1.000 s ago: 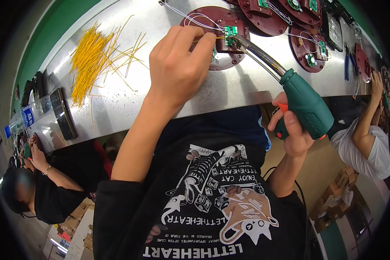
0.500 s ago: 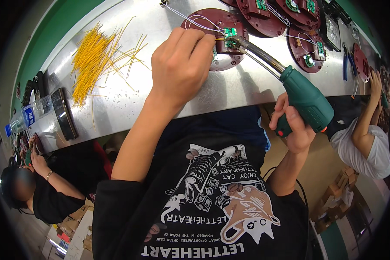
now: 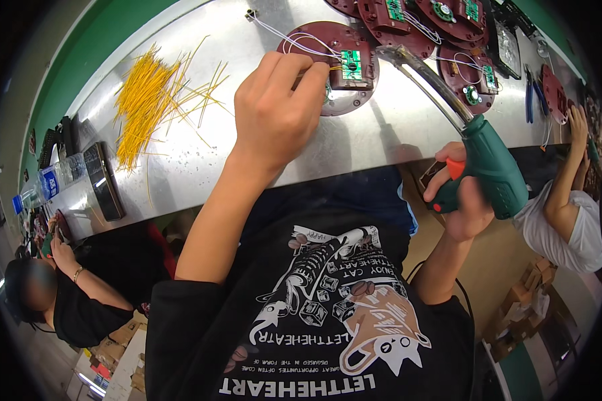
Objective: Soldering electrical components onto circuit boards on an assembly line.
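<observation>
My right hand (image 3: 463, 207) grips the green handle of a soldering gun (image 3: 493, 160), with one finger around by the red trigger. Its metal tip points up and left, clear of the near circuit board. My left hand (image 3: 274, 113) is closed in a pinch over a dark red round plastic housing (image 3: 354, 100). From its fingertips a short yellow wire (image 3: 336, 67) reaches the edge of the green circuit board (image 3: 352, 65) in that housing. White wires (image 3: 308, 41) run from the housing to a small connector. The wire's far end is hidden by my fingers.
A heap of yellow wires (image 3: 144, 100) lies on the metal table at left, beside a phone (image 3: 104, 180) and a plastic bottle (image 3: 50, 182). More red housings (image 3: 398, 30) crowd the far side. Pliers (image 3: 534, 93) lie at right. Co-workers sit at both sides.
The soldering gun's tip has lifted off the circuit board and moved right, with my right hand shifting slightly right. My left hand stays pinched at the board's edge.
</observation>
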`<action>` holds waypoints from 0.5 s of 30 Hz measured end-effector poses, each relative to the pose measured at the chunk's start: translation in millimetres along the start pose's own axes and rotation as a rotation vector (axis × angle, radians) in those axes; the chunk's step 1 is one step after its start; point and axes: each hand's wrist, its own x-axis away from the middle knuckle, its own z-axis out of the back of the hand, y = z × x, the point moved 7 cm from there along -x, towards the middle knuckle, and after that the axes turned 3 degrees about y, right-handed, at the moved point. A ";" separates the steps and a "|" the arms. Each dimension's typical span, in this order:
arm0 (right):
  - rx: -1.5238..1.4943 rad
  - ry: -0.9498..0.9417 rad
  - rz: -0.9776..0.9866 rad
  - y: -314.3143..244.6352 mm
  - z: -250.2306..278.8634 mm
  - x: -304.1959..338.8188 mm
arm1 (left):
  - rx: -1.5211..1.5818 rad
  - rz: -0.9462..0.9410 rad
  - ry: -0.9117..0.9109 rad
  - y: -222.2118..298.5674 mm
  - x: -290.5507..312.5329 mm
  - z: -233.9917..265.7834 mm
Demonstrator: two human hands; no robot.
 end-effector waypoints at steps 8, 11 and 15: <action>0.003 0.022 -0.025 4.5 2.2 6.3 | -0.004 0.006 -0.034 4.8 -1.2 2.6; -0.006 0.034 -0.037 7.8 5.2 5.1 | 0.010 0.023 -0.081 4.8 -3.2 1.3; 0.000 0.049 -0.045 10.8 6.7 3.2 | -0.003 0.024 -0.089 2.9 -4.3 1.3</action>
